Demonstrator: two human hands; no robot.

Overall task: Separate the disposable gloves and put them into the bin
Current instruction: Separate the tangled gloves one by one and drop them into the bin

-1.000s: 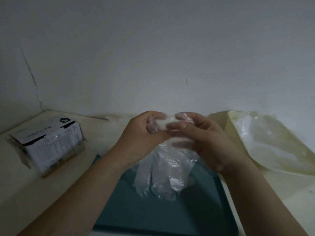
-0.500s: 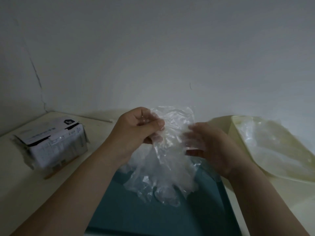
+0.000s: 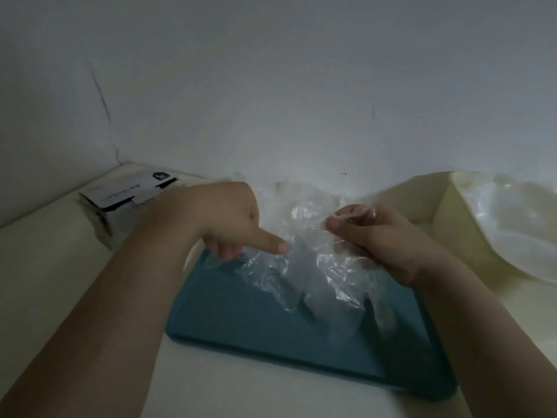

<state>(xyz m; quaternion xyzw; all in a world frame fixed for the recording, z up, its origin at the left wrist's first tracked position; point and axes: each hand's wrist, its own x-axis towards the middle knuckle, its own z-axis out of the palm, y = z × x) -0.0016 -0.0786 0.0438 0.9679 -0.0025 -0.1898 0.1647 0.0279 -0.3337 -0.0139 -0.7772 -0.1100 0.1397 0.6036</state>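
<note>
A bunch of clear disposable gloves hangs between my hands, its fingers drooping onto the teal tray. My right hand pinches a glove's cuff between thumb and fingertips at the bunch's upper right. My left hand is at the bunch's left side; its thumb lies straight against the plastic and its curled fingers underneath seem to hold a glove edge. The cream bin with a clear liner stands at the right, just beyond my right hand.
An opened white cardboard glove box sits at the back left on the cream table, behind my left wrist. A white wall closes off the back. The tray's front edge lies near the table's near side.
My hands have dropped lower and drawn apart, spreading the plastic between them. The gloves now reach the tray. The view has tilted down and shifted left.
</note>
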